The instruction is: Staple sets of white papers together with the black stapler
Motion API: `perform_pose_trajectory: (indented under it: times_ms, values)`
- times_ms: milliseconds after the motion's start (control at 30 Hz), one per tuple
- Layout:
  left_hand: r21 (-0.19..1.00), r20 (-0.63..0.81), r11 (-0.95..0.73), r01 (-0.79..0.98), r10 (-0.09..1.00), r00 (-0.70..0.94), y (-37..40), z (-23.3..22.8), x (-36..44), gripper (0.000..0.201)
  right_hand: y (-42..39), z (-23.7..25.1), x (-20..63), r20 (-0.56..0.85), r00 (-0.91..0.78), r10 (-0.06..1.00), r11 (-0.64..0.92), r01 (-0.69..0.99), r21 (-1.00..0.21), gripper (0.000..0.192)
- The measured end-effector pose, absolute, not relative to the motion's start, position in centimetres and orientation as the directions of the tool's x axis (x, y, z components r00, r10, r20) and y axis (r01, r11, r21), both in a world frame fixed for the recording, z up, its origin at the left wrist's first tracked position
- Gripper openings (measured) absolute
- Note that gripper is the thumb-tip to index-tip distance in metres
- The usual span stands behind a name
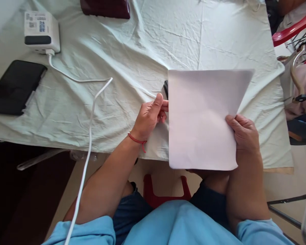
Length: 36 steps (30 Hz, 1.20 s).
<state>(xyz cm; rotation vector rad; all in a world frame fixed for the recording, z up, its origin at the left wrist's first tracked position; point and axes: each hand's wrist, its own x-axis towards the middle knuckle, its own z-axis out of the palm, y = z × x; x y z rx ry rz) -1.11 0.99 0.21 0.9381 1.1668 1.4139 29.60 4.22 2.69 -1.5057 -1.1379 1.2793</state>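
Paper (201,119), a white sheet with its long axis running away from the person, is being pinched at its right edge by the right hand (243,134), while the left hand (150,117), fingers loosely curled on nothing visible, is touching its left edge.

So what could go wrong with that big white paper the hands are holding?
1. The right hand pinches only one edge of the white paper sheet, so it might bend or crease.
2. The left hand sits at the sheet's other edge, beside a small black object mostly hidden behind the paper; it could get knocked.
3. The thin white cable hangs off the pale green tablecloth near the left arm and might snag.
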Motion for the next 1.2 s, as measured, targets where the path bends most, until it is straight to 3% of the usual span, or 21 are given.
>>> perform_pose_trajectory:
  times_ms: [100, 267, 400, 733, 1033, 1200]
  values:
    - [0.976, -0.074, 0.047, -0.211, 0.99, -0.122, 0.7, 0.2, -1.5, 0.056, 5.0, 1.8, 28.7, -0.209, -0.005, 0.978, -0.207, 0.121, -0.971, 0.03]
    - [0.989, -0.073, 0.038, -0.141, 0.965, -0.251, 0.3, -0.7, -2.6, 0.047, 5.8, 0.9, 27.2, -0.209, -0.106, 0.972, -0.2, 0.088, -0.976, 0.034]
    - [0.995, -0.054, 0.021, -0.093, 0.929, -0.366, -0.1, -1.5, -3.1, 0.053, 6.1, 0.6, 25.5, -0.251, -0.051, 0.967, -0.246, 0.079, -0.966, 0.042]
    - [0.982, -0.12, 0.065, -0.178, 0.94, -0.319, -0.3, -1.2, -3.9, 0.044, 6.9, 0.1, 25.0, -0.227, 0.094, 0.969, -0.238, 0.123, -0.963, 0.039]
    - [0.993, -0.073, 0.023, -0.118, 0.894, -0.442, 0.0, -2.1, -3.3, 0.049, 7.0, -0.1, 26.0, -0.244, 0.065, 0.968, -0.25, 0.12, -0.961, 0.035]
    - [0.993, -0.036, -0.023, -0.118, 0.877, -0.479, 0.3, -1.9, -3.0, 0.061, 7.0, -0.2, 26.5, -0.232, 0.069, 0.97, -0.24, 0.127, -0.963, 0.037]
